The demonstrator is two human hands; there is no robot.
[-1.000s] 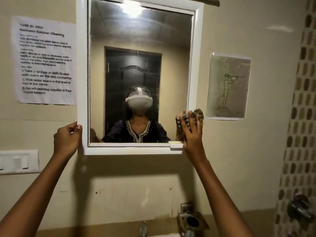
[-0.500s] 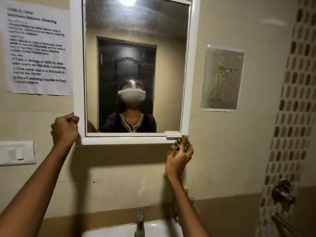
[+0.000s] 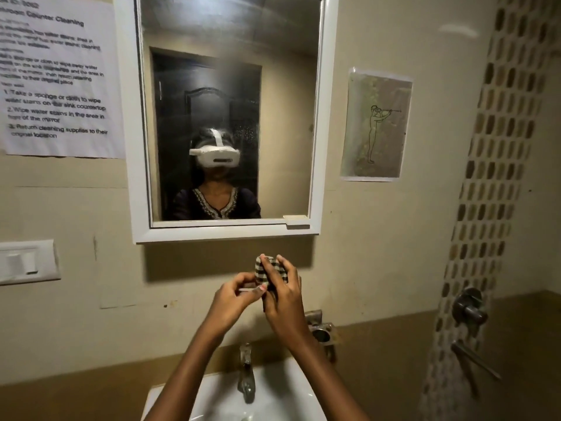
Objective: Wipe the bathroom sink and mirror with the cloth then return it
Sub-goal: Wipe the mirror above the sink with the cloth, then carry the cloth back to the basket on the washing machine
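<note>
At the bottom edge sits the white sink (image 3: pixel 282 390), its metal tap (image 3: pixel 247 375) rising at the back of the basin; both forearms reach up over it. Above the tap the two hands meet in front of the wall, below the mirror; the right hand (image 3: pixel 283 299) wraps the checked cloth (image 3: pixel 267 270), fingers (image 3: pixel 287 268) curled tight around the bundle; the left hand (image 3: pixel 235 299) pinches the cloth's lower edge, fingertips closed on it. Just right of the hands a metal holder (image 3: pixel 323 332) is fixed to the wall. Farther back hangs the white-framed mirror (image 3: pixel 329 117), apart from the cloth; its glass shows a person in dark clothing wearing a white headset, and a dark door behind. A printed instruction sheet (image 3: pixel 57 80) is stuck left of the mirror, a switch plate (image 3: pixel 28 262) below it; a line-drawing print (image 3: pixel 375 126) hangs to the right; a valve (image 3: pixel 469 308) sits on the patterned tile strip at far right.
</note>
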